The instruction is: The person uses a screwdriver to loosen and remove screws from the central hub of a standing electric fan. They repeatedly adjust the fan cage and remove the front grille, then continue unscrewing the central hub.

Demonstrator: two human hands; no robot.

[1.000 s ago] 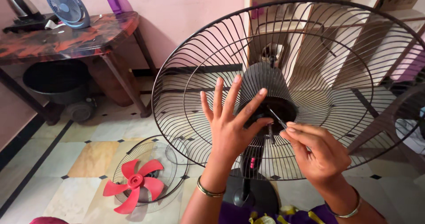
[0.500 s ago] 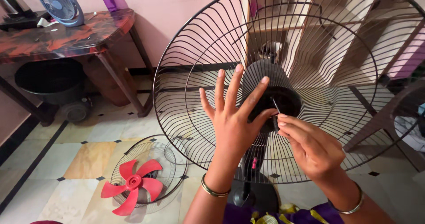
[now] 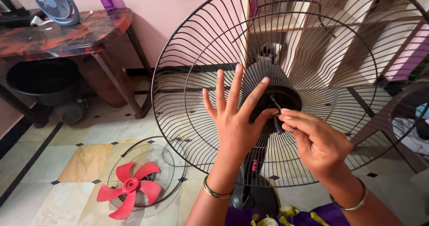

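Left hand open, fingers spread, flat against black wire guard beside hub. Right hand in pinch grip on thin tool at hub. Guard light, springy (wires bend easily); hold rim.

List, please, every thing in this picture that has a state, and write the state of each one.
Rear fan guard: upright on its stand, front open, no blade.
Red blade: off the fan, lying on the floor.
Front guard: detached, flat on the floor beneath the blade.
Left hand: open, fingers spread, beside the hub.
Right hand: pinching a thin tool at the hub.
Small blue fan: upright on the table.
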